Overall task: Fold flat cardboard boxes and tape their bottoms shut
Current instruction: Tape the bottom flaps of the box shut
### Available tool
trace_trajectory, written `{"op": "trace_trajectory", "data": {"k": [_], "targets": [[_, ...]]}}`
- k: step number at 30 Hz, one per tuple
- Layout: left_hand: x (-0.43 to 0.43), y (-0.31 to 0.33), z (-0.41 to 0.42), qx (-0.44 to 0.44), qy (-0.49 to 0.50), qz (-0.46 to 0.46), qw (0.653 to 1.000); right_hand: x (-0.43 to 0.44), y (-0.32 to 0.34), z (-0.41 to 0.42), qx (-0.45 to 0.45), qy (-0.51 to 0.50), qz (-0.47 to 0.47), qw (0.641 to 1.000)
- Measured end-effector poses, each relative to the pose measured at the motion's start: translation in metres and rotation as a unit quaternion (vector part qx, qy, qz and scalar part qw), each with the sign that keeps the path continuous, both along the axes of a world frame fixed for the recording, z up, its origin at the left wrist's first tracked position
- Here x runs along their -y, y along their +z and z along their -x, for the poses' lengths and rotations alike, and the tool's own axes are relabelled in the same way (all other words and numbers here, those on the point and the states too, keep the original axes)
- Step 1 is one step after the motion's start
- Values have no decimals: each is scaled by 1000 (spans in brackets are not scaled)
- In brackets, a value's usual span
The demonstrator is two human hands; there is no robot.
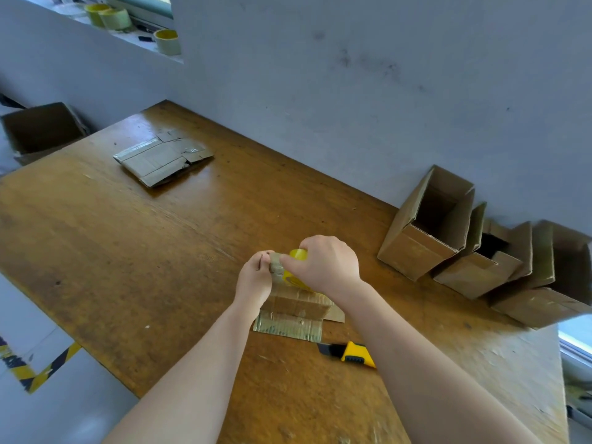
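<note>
A worn wooden table [134,251], its varnish scratched and glossy in patches, is set into a corner of grey-painted walls [352,75]. Near its front edge a small cardboard box [299,304] is stood bottom-up, one taped flap splayed flat on the wood toward the person. The far end of the box is pinched by the left hand [254,278], fingers closed on the cardboard and tape edge. A yellow-cored tape roll [296,267] is gripped by the right hand [323,265] and held against the top of the box. A yellow and black utility knife [350,353] is laid just behind the box, partly hidden by the right forearm. Flattened boxes [163,158] are stacked toward the far left of the table. Folded boxes [448,232] are lined against the wall on the right, openings upward. An open carton [41,129] is seen beyond the table's left corner, spare tape rolls [166,41] on a window ledge, and hazard-striped tape [48,368] on the floor.
</note>
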State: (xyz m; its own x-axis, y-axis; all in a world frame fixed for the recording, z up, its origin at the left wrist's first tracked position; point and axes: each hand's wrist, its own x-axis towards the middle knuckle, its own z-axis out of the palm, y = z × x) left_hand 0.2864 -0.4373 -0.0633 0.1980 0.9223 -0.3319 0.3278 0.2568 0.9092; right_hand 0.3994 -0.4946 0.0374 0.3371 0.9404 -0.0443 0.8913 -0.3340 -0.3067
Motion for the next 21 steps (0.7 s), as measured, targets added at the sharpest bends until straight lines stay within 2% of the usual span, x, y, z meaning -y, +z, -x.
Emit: {"op": "trace_trajectory", "data": {"k": [3,8,11,13,16,21], "targets": [[-1,-5,2,-28,-29,-30,999,-2,4,-7,-61,23,31,997],[-2,-11,8,-33,-43,-67,996,8,7,-32,-288,-14,41,957],[-4,-11,7,-72,-50,-91,992,15,6,-37,-337,-5,55,940],[-4,-9,4,-118,-55,-111,985,17,6,-42,-343,-2,51,938],[-4,-7,2,-142,-48,-122,981,20,3,-45,-322,4,42,946],[-3,-6,1,-156,-50,-122,979,28,8,-65,-172,15,34,984]]}}
